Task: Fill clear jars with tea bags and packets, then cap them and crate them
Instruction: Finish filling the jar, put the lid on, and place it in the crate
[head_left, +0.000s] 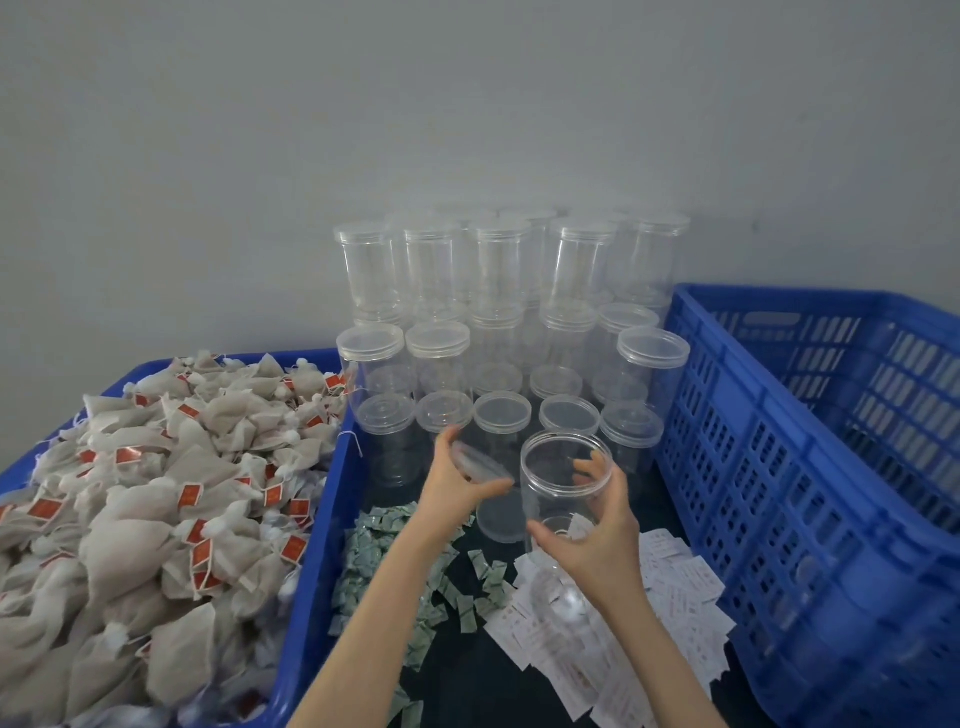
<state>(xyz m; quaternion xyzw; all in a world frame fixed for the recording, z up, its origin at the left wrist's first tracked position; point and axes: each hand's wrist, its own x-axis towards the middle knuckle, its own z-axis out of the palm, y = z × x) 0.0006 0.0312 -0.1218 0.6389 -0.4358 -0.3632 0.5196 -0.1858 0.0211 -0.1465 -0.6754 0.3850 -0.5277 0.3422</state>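
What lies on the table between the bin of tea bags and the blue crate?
In the head view, between the bin and the crate: capped jars, green packets, white packets, and both hands.

Tabletop layout
Tea bags (156, 499) at 9 o'clock, stacked jars (498, 332) at 12, crate (810, 467) at 3, packets (415, 571) centre.

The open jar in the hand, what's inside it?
Nothing: the open jar looks empty. Fingers show through its clear wall. White slips lie beneath; the part under the right hand is hidden.
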